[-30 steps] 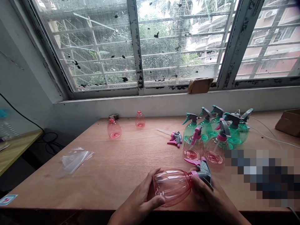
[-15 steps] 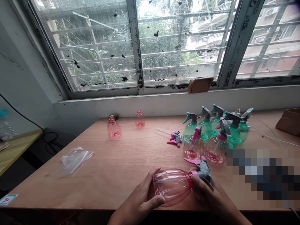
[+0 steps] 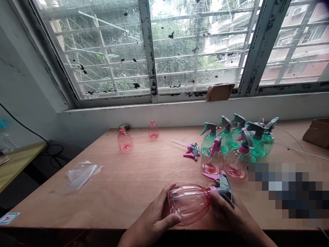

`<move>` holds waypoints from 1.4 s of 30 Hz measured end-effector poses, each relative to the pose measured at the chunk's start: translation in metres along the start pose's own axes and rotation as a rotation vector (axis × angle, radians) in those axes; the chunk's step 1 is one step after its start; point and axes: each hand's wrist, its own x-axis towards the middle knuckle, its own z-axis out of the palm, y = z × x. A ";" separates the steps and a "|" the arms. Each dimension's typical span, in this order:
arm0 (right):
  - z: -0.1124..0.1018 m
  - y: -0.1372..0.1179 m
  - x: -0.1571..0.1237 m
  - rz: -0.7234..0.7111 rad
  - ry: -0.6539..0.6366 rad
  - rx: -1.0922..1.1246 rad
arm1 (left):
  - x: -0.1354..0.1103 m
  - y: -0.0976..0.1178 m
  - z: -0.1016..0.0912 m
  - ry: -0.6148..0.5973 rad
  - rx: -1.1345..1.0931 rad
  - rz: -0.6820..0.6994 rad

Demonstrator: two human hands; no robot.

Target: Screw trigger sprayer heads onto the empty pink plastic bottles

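Observation:
A clear pink spray bottle (image 3: 189, 204) lies tilted on its side between my hands, close to the table's front edge. My left hand (image 3: 160, 212) is wrapped round its base, thumb on the near side. At the neck, my right hand (image 3: 227, 211) grips the pink collar, just below the grey and pink trigger head (image 3: 223, 187). The head sits on the bottle's mouth; how far it is screwed on I cannot tell. Just beyond stand two pink spray bottles with heads, one of them here (image 3: 236, 166). A loose pink and grey trigger head (image 3: 192, 151) with its tube lies farther back.
Several green spray bottles (image 3: 209, 140) stand together at the back right. Two headless pink bottles, a nearer one (image 3: 125, 141) and a farther one (image 3: 153, 130), stand back left. Clear plastic bags (image 3: 83, 175) lie at left. A brown box (image 3: 317, 133) and white cable are at right.

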 end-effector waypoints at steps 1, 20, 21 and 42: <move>0.000 0.000 0.000 0.005 0.000 0.004 | 0.000 -0.001 0.000 0.001 0.000 0.003; -0.002 -0.006 0.000 0.002 -0.073 -0.066 | 0.000 0.001 0.000 0.005 -0.009 -0.004; -0.002 -0.007 0.000 0.010 -0.073 -0.059 | 0.000 0.001 0.000 0.006 -0.008 -0.004; -0.001 -0.013 0.000 -0.015 -0.083 -0.129 | 0.000 0.000 0.002 0.023 -0.013 -0.010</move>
